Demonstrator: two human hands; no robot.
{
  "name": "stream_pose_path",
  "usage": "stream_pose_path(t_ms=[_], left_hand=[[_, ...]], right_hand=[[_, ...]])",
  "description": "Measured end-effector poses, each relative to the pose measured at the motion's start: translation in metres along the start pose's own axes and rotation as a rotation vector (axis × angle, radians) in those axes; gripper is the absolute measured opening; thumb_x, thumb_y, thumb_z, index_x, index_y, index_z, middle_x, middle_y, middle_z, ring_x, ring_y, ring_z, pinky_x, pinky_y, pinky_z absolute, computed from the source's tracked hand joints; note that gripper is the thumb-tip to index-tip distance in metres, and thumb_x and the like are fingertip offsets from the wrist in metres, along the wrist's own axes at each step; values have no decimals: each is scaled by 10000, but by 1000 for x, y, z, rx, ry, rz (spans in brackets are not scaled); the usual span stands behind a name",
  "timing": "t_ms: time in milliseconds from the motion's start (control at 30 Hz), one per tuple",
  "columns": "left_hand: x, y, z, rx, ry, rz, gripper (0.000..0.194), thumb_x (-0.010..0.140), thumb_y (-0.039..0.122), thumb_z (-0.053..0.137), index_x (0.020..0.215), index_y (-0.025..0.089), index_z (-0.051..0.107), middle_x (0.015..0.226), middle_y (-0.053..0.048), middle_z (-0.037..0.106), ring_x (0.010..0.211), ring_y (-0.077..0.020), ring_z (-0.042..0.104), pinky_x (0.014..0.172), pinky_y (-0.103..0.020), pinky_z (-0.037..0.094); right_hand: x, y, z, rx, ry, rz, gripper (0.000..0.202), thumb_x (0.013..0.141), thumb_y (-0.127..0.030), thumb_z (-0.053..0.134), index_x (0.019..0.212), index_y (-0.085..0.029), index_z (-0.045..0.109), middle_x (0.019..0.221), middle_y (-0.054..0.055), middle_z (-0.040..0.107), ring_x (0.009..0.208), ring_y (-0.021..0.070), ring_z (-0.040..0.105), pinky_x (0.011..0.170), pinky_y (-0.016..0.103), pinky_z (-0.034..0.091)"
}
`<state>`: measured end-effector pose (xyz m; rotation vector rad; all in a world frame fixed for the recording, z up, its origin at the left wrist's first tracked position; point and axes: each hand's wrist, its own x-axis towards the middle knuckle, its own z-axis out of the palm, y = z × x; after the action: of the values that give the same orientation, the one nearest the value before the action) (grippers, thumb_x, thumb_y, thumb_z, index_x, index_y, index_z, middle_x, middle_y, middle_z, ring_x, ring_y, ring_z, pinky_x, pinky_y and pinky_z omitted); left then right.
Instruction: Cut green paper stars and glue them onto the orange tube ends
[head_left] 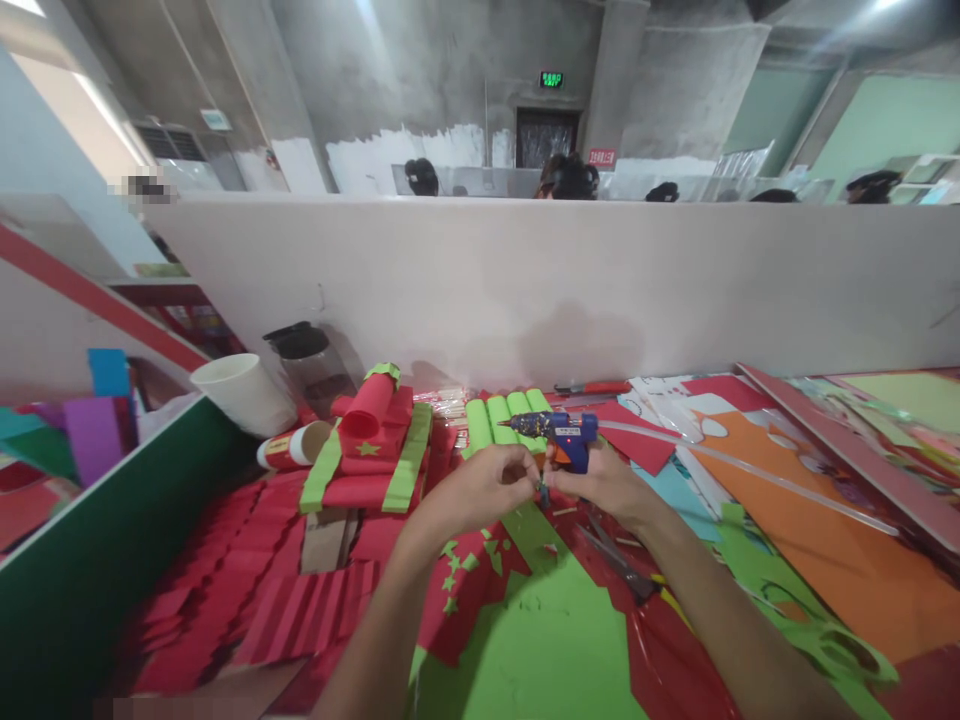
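Note:
My right hand [607,485] is wrapped round the grip of a blue hot glue gun [570,435]. Its nozzle points left, and a long clear glue stick [750,465] trails from its back to the right. Just under the nozzle, my left hand [491,485] is closed in a pinch beside the right fingers; what is between its fingertips is too small to make out. Below both hands lies a bright green paper sheet [555,640]. Small green paper stars [450,605] rest on red paper beside it. Behind the hands stand green paper rolls [506,415].
Left of my hands is a red and green paper model [367,450] with a star. Folded red strips [225,560] spread further left by a white cup [244,390]. Scissors [619,560] and green-handled scissors [847,650] lie right. A white partition [480,290] stands behind.

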<state>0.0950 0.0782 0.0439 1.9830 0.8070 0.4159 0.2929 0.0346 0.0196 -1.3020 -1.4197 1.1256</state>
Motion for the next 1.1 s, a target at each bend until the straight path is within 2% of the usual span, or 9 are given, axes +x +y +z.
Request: stream_pose_path(t_ms=[567, 1100], left_hand=[[-2, 4, -5, -7, -4, -9, 178, 852, 282, 509, 895, 164, 635, 823, -30, 664, 752, -164, 604, 692, -265, 473], [-1, 0, -2, 9, -1, -8, 170, 844, 265, 493, 885, 172, 629, 827, -25, 655, 741, -159, 594, 670, -252, 451]], right_hand=[[-1, -4, -4, -42, -3, -16, 147, 757, -262, 715, 866, -211, 632, 804, -5, 636, 775, 177, 593, 774, 328, 482], [-1, -4, -3, -58, 11, 3, 173, 739, -251, 724, 886, -211, 643, 830, -5, 657, 802, 183, 611, 786, 331, 492]])
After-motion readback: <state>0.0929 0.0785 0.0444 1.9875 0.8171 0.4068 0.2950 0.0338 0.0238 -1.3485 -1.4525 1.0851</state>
